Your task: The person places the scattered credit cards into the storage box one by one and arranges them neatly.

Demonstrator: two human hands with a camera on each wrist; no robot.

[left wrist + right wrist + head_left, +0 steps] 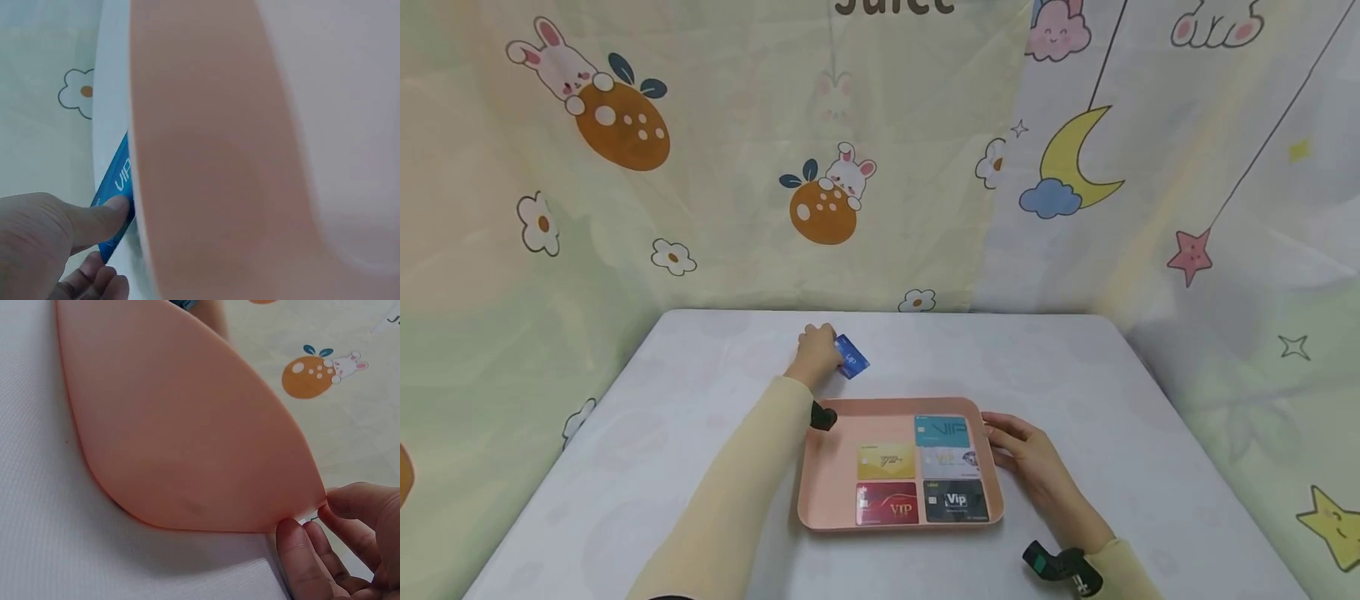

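Observation:
Beyond the tray's far edge, my left hand (pixel 817 354) pinches a blue VIP card (pixel 852 357) between thumb and fingers. The left wrist view shows the thumb on the face of that card (pixel 119 184). A pink tray (pixel 829 475) lies on the table below it, and my right hand (pixel 1026 454) grips its right rim with the fingertips. Several cards lie in the tray's right part: a teal VIP card (pixel 942 432) at the top, a gold card (pixel 886 462) beside a silver-white card (pixel 950 462), and a red VIP card (pixel 887 504) beside a black one (pixel 956 502).
A white-covered table (pixel 625 467) extends around the tray. Printed cloth (pixel 730 183) with rabbits, oranges and flowers hangs behind and at both sides. Each wrist carries a dark camera mount, such as the one on the right wrist (pixel 1063 568).

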